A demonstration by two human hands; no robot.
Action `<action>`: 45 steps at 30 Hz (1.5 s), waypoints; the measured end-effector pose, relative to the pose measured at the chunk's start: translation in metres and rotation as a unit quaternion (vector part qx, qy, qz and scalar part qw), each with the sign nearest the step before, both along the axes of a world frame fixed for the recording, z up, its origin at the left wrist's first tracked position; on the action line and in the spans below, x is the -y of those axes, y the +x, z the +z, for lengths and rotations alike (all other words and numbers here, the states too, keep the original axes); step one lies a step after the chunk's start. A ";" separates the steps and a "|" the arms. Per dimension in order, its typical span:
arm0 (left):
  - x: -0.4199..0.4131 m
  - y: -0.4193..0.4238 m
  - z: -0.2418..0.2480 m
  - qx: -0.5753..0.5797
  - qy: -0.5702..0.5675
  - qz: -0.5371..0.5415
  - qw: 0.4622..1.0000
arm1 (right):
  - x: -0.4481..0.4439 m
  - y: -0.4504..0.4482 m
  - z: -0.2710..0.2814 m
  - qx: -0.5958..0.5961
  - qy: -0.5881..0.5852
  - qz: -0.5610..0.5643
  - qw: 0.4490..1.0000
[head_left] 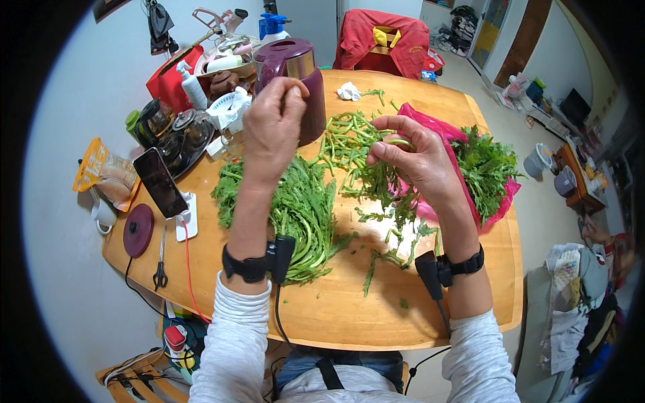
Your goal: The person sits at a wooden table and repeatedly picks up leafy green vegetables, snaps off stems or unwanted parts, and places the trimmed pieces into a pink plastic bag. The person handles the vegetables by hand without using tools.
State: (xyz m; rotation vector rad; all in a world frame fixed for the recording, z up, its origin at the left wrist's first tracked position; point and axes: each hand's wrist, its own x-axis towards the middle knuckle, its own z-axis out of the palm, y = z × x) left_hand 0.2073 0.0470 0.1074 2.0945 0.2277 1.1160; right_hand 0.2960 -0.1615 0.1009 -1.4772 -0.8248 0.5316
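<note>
My right hand (415, 151) pinches a green stem (401, 143) between thumb and fingers, its leaves hanging below. Raised in front of the purple electric kettle (315, 103), my left hand (277, 123) has its fingers curled in against the thumb; whether anything is inside cannot be seen. Under my left forearm lies a big heap of chrysanthemum greens (302, 216). Beyond my right hand is a loose pile of trimmed stalks (350, 136). A pink plastic bag (434, 121) at the right holds more leafy greens (484, 171). Leaf scraps (398, 257) lie scattered on the wooden table (352, 322).
Along the left are a phone (160, 182) on a stand, a power strip (187, 217), scissors (160, 267), a kettle base (138, 230) and a tray with glass teapots (186, 141). Crumpled tissue (348, 91) lies at the back. A red jacket (381, 43) covers a chair.
</note>
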 end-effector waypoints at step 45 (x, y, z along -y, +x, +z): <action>0.018 0.005 -0.009 -0.139 -0.114 -0.259 0.949 | 0.012 0.024 -0.005 -0.042 0.034 -0.072 0.996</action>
